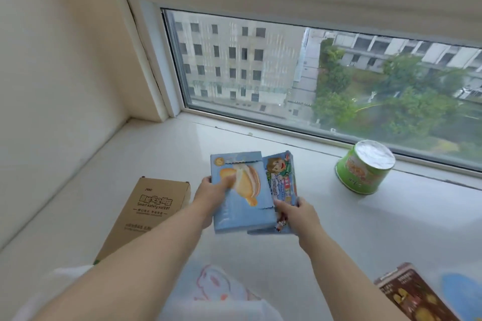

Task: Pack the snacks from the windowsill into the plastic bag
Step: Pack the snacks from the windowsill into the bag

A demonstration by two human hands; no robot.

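Above the white windowsill (156, 154), my left hand (212, 194) grips the left edge of a light blue snack box (240, 206) with a picture of cake slices. My right hand (294, 212) holds a blue cartoon-printed snack packet (283, 177) tucked behind the box's right side. Both packs are lifted and tilted towards me. The translucent plastic bag (216, 286) with a pink drawing lies below my arms at the bottom centre. A green round tub (363, 171) leans on the sill by the window. A brown snack box (414, 294) lies at the bottom right.
A brown cardboard socket box (146, 214) lies on the sill to the left of my left arm. The window pane (287, 73) runs along the back, the wall closes off the left side. A blue item (461, 292) shows at the right edge.
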